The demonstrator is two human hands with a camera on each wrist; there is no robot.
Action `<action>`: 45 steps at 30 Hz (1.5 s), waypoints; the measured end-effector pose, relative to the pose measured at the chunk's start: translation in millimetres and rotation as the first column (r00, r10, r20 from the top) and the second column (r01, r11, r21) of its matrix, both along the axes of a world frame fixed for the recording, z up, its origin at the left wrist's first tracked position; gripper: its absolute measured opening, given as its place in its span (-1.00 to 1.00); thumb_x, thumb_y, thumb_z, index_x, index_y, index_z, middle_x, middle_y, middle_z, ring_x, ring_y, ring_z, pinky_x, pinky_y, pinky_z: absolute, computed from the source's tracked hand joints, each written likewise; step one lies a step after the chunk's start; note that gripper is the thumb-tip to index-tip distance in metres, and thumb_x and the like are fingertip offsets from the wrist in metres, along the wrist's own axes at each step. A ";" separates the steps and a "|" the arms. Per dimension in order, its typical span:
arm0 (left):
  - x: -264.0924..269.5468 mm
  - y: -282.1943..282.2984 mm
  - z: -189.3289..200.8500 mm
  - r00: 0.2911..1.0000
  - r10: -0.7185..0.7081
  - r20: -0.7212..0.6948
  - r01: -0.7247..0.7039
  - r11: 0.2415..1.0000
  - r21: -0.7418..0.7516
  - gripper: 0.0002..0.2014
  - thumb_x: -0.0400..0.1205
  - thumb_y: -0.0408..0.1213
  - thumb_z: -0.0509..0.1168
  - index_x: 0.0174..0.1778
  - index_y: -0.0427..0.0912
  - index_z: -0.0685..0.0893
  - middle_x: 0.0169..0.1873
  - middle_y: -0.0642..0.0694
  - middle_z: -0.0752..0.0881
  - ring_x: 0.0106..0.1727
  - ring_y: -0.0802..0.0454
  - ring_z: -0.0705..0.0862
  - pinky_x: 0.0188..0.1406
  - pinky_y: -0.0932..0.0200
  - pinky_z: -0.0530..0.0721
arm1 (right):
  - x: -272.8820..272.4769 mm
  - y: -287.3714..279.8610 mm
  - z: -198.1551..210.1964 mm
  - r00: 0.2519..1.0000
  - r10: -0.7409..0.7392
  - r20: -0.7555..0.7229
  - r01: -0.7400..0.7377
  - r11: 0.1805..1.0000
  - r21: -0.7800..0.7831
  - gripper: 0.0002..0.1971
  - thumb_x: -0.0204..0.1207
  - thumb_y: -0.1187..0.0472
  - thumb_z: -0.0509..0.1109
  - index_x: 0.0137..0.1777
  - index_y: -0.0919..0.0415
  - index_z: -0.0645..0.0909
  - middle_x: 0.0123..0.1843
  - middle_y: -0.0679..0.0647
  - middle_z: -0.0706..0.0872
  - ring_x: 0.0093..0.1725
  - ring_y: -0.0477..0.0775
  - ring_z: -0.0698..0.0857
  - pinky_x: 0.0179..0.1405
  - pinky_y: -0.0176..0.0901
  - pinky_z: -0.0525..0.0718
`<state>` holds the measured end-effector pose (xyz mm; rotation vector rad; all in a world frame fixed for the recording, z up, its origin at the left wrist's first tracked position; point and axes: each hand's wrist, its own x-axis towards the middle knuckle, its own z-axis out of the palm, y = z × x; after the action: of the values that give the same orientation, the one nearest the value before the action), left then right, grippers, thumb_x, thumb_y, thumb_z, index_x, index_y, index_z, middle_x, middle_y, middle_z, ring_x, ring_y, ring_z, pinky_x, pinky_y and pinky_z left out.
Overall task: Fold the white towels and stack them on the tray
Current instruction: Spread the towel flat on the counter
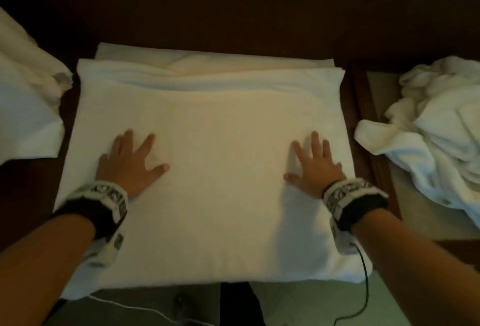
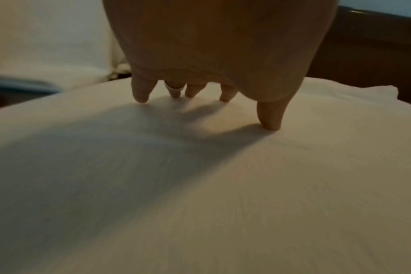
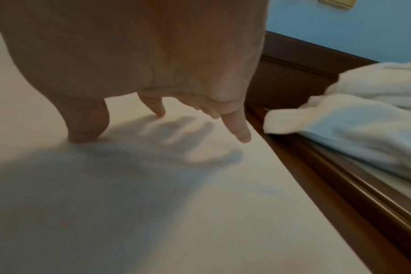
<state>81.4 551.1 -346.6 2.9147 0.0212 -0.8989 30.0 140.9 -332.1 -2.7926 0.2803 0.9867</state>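
Now we press both palms flat on a folded white towel.

Fingers (image 2: 141,92) are spread, tips touching the cloth; our left hand (image 1: 130,162) and right hand (image 1: 315,167) rest near the folded towel's (image 1: 215,159) left and right edges. To smooth well, we judge sweeping outward evenly keeps layers square. Crumpled towels (image 1: 436,128) sit on the tray (image 1: 376,92) at the right edge. No readable writing shows.

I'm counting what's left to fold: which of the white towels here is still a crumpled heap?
The crumpled towel on the right, bunched up on the tan tray. The middle towel lies flat under both hands, and the left towel lies smoother.
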 end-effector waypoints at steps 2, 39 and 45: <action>-42.4 13.8 0.0 0.999 0.037 -0.040 -0.037 0.999 -0.007 -0.04 0.49 0.59 -0.03 0.73 0.32 -0.26 0.75 -0.05 -0.35 0.77 -0.21 -0.19 0.67 -0.36 0.12 | -44.9 5.6 3.5 0.999 0.026 -0.044 -0.027 1.000 -0.006 -0.05 0.53 -0.40 0.26 0.69 -0.28 -0.33 0.65 0.00 -0.63 0.69 0.29 -0.44 0.52 0.65 0.11; -154.5 60.2 -30.2 0.949 -0.298 0.099 0.303 0.952 -0.035 0.07 0.37 0.70 -0.26 0.71 0.23 -0.42 0.72 -0.09 -0.45 0.75 -0.18 -0.29 0.68 -0.31 -0.18 | -133.1 33.6 -3.8 0.978 0.200 -0.053 -0.204 0.976 -0.072 0.04 0.42 -0.63 -0.05 0.65 -0.15 -0.54 0.65 0.22 -0.61 0.67 0.36 -0.46 0.64 0.48 -0.10; -204.6 84.6 -37.4 0.900 -0.412 0.146 0.413 0.910 0.022 0.19 0.35 0.71 -0.01 0.79 0.07 -0.13 0.77 -0.22 -0.22 0.76 -0.27 -0.24 0.61 -0.18 -0.39 | -199.0 37.9 -22.2 0.959 0.284 0.010 -0.280 0.950 -0.138 0.15 0.40 -0.63 0.04 0.62 -0.06 -0.63 0.61 0.31 -0.65 0.62 0.44 -0.50 0.60 0.45 -0.18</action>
<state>-123.2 635.7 -384.0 3.0193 -0.6332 -0.7163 -169.0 178.9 -354.4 -3.0294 -0.0623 1.0169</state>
